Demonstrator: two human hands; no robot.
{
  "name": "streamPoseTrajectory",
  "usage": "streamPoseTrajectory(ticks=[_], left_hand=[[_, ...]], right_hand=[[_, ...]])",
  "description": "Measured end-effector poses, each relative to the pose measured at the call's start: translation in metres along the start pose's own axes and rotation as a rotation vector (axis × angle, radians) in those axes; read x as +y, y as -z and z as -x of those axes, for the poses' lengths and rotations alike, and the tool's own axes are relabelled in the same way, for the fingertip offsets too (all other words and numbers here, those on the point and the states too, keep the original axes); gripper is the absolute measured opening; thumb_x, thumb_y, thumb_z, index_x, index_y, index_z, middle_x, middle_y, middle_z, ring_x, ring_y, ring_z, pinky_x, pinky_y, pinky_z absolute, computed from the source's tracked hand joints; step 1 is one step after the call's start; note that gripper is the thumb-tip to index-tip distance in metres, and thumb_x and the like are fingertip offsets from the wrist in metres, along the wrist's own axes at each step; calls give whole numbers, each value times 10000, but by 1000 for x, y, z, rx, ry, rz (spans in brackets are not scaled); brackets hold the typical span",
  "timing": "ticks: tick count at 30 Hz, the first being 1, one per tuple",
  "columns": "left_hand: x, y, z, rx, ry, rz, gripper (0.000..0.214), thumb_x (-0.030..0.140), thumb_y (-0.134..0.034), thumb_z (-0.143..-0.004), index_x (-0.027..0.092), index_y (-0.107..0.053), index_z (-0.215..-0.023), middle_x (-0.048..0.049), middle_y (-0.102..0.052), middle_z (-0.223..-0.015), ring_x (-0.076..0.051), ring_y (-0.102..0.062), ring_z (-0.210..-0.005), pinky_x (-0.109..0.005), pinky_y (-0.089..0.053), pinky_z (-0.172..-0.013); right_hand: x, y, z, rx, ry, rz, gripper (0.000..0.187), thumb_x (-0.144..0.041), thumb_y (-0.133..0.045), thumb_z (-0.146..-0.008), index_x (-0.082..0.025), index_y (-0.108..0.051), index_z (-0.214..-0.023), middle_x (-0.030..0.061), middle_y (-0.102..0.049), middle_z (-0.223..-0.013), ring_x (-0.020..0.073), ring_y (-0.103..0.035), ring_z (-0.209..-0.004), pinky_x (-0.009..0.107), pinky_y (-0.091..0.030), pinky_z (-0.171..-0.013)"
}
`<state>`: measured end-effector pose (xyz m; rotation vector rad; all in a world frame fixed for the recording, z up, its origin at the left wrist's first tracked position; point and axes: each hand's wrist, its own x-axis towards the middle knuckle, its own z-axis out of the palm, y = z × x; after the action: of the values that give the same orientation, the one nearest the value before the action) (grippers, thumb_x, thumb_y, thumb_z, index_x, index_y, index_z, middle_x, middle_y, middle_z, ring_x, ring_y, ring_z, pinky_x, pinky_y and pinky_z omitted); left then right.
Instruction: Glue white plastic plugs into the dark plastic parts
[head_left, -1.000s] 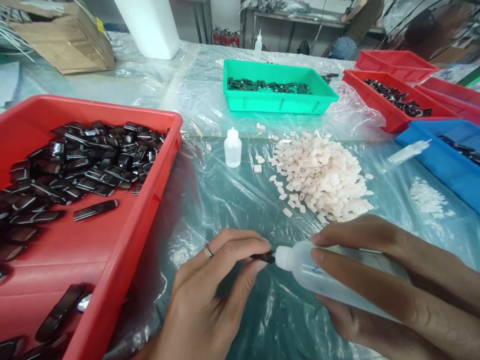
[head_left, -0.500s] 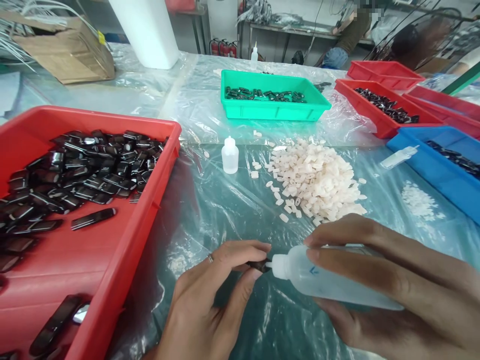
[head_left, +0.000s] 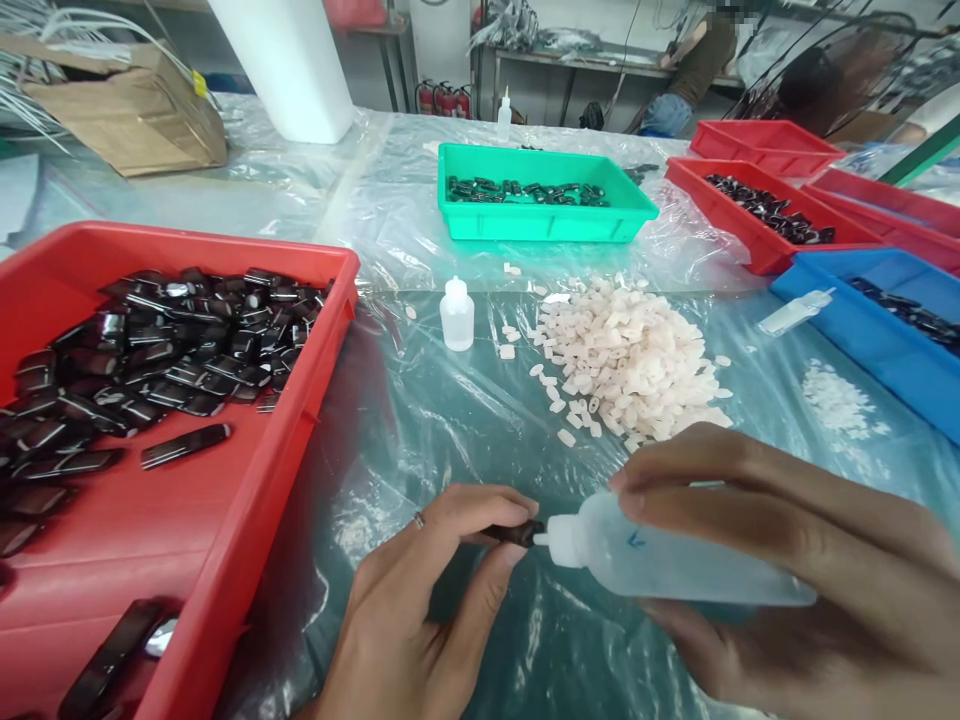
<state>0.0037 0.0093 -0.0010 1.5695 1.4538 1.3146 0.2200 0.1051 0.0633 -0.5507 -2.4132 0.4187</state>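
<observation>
The red tray (head_left: 274, 480) stands left of the left hand (head_left: 420, 590), which pinches a dark piece (head_left: 519, 533); a loose pinch could let it twist. Between the hands, the bottle (head_left: 637, 555) has its nozzle (head_left: 541, 539) at the piece's end, so a slight tilt might smear the outside. Beyond them, stray drips could foul the pale pile (head_left: 637, 360). The right hand (head_left: 810, 540) grips the bottle; oversqueezing may flood the piece.

left hand (head_left: 420, 590): sat low at centre, back uppermost, fingers bent, thumb and fingertips drawn into a pinch pointing right | right hand (head_left: 810, 560): came in from right edge, fingers stretched leftward above, thumb beneath, grip rounded | hands: apart, facing
</observation>
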Motion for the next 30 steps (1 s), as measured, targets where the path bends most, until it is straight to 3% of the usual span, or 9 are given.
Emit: streamPoseTrajectory(ticks=[3,6,10,14,17,21,26,30], left_hand=[[2,0,2,13,61,80,254,133,-569,-987,334,-628,-1130,33,-691,-974,-98,-700,-777,-158,-582,-723],[4,2,3,-19,217,187,200,264,-500,-1052,341,-637,-1175,28,-643,-832,-76,-604,-576,-157,-544,-577],[3,5,-3,-50,437,423,243,411,-541,-1041,269,-684,-1178,26,-578,-740,-80,-571,-555,-195,-523,-571],[5,3,-9,-41,522,724,167,405,-646,-988,259,-686,-1056,-1,-644,-832,-94,-567,-608,-157,-487,-472],[9,2,-10,-64,573,819,151,418,-676,-966,284,-667,-1036,25,-610,-807,-58,-441,-534,-102,-403,-404],[11,2,-8,-31,624,804,281,492,-673,-950,256,-765,-1070,17,-513,-757,-63,-393,-560,-122,-385,-429],[11,1,-8,3,539,742,264,444,-736,-915,263,-807,-1093,-41,-632,-876,-142,-595,-732,-227,-566,-605],[10,-1,-9,19,495,741,192,332,-834,-847,263,-813,-1025,-23,-705,-904,-144,-675,-825,-202,-577,-763]], right_hand=[[5,2,-5,56,-40,-82,443,-51,-728,-740,-193,-629,-1148,62,-686,-1027,214,-687,-955,307,-604,-743],[12,2,-8,88,-133,-122,412,-89,-706,-775,-245,-620,-1147,36,-694,-1019,220,-678,-967,351,-578,-799],[16,-1,-9,73,-130,-109,401,-93,-699,-799,-253,-611,-1155,33,-704,-1034,212,-680,-951,349,-563,-783],[16,-3,-9,72,-138,-88,393,-102,-680,-825,-276,-601,-1168,41,-715,-1049,236,-689,-980,370,-575,-802],[15,-3,-9,71,-133,-78,409,-100,-676,-828,-292,-597,-1180,39,-725,-1062,255,-699,-1004,387,-589,-825],[17,-3,-7,75,-114,-118,382,-144,-699,-824,-278,-598,-1167,45,-717,-1080,244,-695,-1032,352,-586,-821],[14,-3,-6,72,-89,-118,393,-132,-706,-817,-261,-613,-1175,38,-717,-1085,215,-694,-1025,316,-591,-821],[10,-4,-4,60,-76,-130,404,-125,-722,-794,-252,-613,-1162,32,-721,-1072,205,-702,-1015,288,-600,-843]])
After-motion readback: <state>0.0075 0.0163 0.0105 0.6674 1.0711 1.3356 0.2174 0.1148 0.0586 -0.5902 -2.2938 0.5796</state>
